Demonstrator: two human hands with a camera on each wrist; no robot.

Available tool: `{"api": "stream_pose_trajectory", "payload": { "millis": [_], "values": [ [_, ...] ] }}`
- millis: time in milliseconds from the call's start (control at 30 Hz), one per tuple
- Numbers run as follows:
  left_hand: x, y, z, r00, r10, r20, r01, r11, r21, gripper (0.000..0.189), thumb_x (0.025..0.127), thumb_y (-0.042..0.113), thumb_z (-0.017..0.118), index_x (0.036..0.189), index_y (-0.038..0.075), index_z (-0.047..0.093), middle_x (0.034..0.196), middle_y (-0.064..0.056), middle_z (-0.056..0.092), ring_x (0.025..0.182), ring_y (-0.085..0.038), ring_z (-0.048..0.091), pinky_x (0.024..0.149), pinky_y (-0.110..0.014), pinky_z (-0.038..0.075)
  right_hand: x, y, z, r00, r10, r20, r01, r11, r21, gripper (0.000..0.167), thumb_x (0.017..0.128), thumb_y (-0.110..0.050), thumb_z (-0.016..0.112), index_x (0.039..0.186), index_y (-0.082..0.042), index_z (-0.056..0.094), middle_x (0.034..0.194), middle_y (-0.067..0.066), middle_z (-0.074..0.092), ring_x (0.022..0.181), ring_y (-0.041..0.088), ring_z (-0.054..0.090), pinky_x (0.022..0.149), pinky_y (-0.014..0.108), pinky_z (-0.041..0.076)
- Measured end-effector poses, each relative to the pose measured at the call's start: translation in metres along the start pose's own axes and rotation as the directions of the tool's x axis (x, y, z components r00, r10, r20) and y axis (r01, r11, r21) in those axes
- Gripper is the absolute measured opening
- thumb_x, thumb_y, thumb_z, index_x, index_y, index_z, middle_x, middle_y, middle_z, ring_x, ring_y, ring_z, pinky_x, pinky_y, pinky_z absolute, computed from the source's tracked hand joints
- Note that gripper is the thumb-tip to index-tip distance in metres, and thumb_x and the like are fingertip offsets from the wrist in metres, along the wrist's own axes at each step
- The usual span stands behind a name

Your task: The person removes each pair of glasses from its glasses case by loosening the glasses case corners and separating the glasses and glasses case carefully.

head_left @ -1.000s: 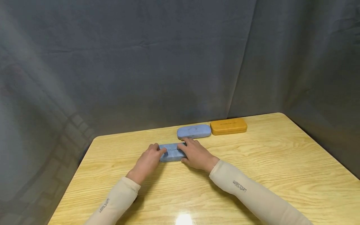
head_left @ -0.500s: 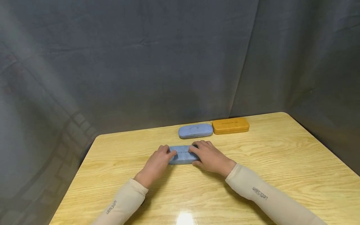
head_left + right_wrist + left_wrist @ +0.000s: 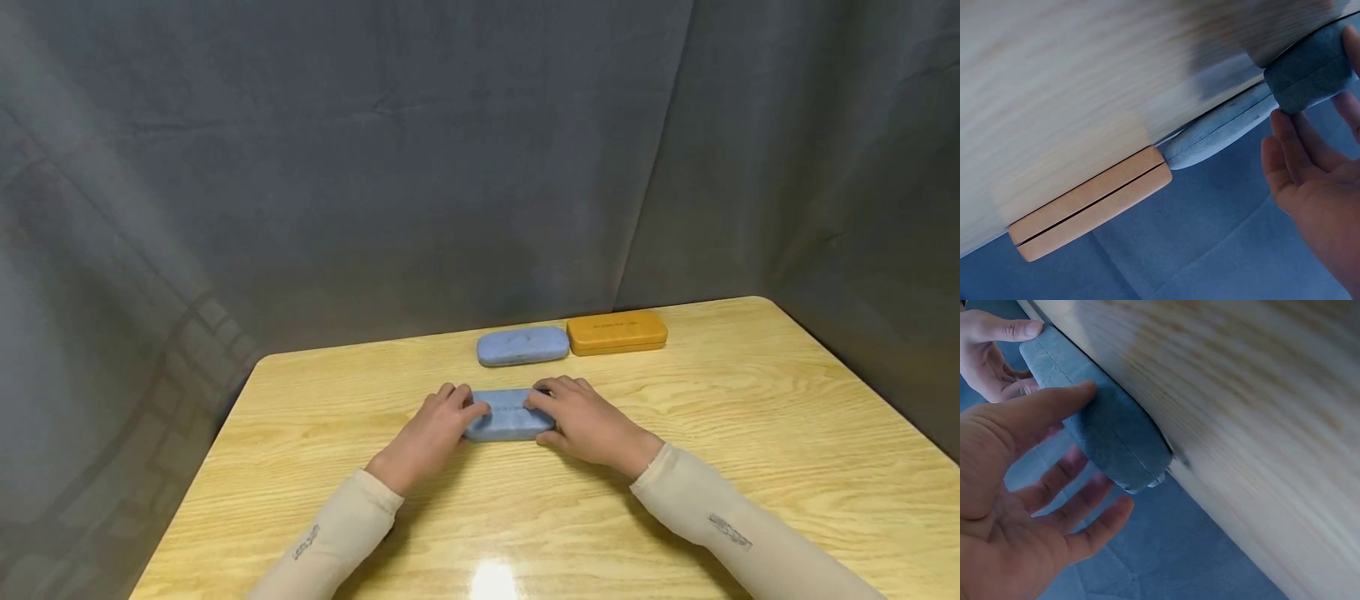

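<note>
A blue-grey glasses case lies flat on the table, gripped at both ends. My left hand holds its left end. In the left wrist view, the thumb of the left hand presses the case's near side while the fingers reach round behind. At the right end, my right hand grips with its thumb in front and fingers at the far edge. The right wrist view has the right hand at the end of the case. The case is closed, its ends partly covered by the fingers.
Behind it, a periwinkle-blue glasses case stands near the table's back edge. An orange glasses case sits close against its right end. A grey curtain hangs behind the table and along its sides.
Both hands have slid the blue-grey case to the right and slightly nearer, so it now lies in front of the periwinkle case. The two back cases have stayed put on the table.
</note>
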State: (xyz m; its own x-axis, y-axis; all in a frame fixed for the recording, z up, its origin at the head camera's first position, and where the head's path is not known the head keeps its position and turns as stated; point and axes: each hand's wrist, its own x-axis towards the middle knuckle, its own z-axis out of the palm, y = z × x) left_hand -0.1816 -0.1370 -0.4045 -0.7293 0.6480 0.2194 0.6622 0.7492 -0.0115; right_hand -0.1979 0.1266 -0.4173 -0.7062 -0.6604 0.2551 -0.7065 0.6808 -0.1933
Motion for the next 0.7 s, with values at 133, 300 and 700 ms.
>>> {"api": "stream_pose_trajectory", "payload": {
  "millis": [133, 300, 700],
  "values": [
    [0.0, -0.001, -0.001, 0.999, -0.034, 0.039, 0.038, 0.992, -0.121, 0.044, 0.081, 0.02, 0.083, 0.119, 0.022, 0.063, 0.122, -0.012, 0.055, 0.112, -0.029, 0.052, 0.089, -0.046, 0.049, -0.006, 0.003, 0.0, 0.999, -0.017, -0.028, 0.017, 1.0, -0.008, 0.043, 0.084, -0.033, 0.079, 0.121, -0.018, 0.063, 0.129, 0.011, 0.061, 0.119, 0.029, 0.058, 0.097, 0.048, 0.046],
    [0.0, 0.001, -0.002, 0.995, -0.049, 0.083, 0.066, 0.976, -0.208, 0.046, 0.082, 0.021, 0.083, 0.122, 0.021, 0.06, 0.133, -0.017, 0.051, 0.117, -0.033, 0.056, 0.093, -0.045, 0.052, -0.012, 0.007, -0.002, 0.998, -0.035, -0.049, 0.034, 0.999, -0.017, 0.044, 0.083, -0.031, 0.08, 0.12, -0.018, 0.063, 0.13, 0.012, 0.062, 0.119, 0.03, 0.059, 0.097, 0.049, 0.046],
    [-0.002, 0.008, -0.002, 0.989, -0.045, 0.139, 0.076, 0.971, -0.228, 0.047, 0.085, 0.02, 0.08, 0.126, 0.021, 0.058, 0.129, -0.011, 0.052, 0.108, -0.024, 0.053, 0.084, -0.034, 0.054, -0.021, 0.007, -0.002, 0.999, -0.017, -0.038, 0.018, 1.0, 0.021, 0.046, 0.077, -0.029, 0.086, 0.117, -0.019, 0.063, 0.131, 0.013, 0.061, 0.12, 0.031, 0.059, 0.098, 0.051, 0.047]
  ]
}}
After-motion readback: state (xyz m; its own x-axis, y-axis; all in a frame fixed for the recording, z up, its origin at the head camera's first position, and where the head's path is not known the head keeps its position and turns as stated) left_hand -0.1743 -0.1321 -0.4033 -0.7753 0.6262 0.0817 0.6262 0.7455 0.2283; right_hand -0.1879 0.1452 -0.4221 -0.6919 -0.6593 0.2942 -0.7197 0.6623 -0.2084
